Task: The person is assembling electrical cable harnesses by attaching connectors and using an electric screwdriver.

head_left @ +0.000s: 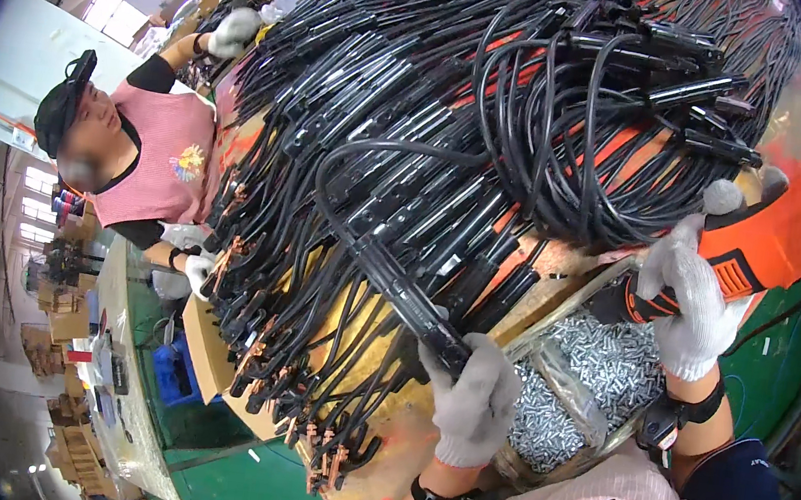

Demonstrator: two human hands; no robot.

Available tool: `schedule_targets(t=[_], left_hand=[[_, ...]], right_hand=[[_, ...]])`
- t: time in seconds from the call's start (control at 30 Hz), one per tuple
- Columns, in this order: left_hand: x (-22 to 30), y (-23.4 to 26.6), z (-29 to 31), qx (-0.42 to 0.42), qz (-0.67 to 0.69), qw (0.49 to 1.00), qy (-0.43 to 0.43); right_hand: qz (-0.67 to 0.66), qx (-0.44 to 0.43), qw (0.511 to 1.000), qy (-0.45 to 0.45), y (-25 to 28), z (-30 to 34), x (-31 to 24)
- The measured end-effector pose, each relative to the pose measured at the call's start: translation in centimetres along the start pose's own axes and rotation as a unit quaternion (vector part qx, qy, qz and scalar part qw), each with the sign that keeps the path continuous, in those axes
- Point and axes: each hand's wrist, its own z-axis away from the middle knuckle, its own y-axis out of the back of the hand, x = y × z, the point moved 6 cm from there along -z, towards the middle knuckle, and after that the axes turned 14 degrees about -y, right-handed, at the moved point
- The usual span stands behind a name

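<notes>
My left hand [474, 399], in a grey-white glove, is closed round the near end of a black tubular handle [405, 296]. A thick black cable curves up and back from the handle's far end. My right hand [693, 296], also gloved, grips an orange and black cordless power screwdriver [772, 241], its dark front end pointing left toward the bench. Below and between my hands sits a box of small silver screws [607, 360], with crumpled plastic lining [572, 386] across it. Many similar black handles [398, 185] lie in rows beyond my left hand.
Coiled black cables [544, 138] heap up at the far right of the bench. Copper-coloured clamp ends [327, 456] crowd its left edge. A person in a pink top [167, 156], wearing gloves, stands across at the left. A blue bin [173, 372] and green floor [242, 485] show lower left.
</notes>
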Motion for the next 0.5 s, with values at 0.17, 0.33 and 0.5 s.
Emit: schedule_targets(t=[0.17, 0.33, 0.5], left_hand=[[-0.4, 0.5, 0.7, 0.027, 0.023, 0.999, -0.018], [-0.6, 0.1, 1.7, 0.049, 0.01, 0.999, 0.012], [-1.6, -0.6, 2.7, 0.012, 0.129, 0.986, 0.103]], right_hand=[[-0.028, 0.055, 0.998, 0.019, 1.0, 0.4, -2.2], [-0.038, 0.022, 0.998, 0.049, 1.4, 0.3, -3.8], [-0.025, 0.098, 0.993, 0.058, 2.6, 1.5, -5.2]])
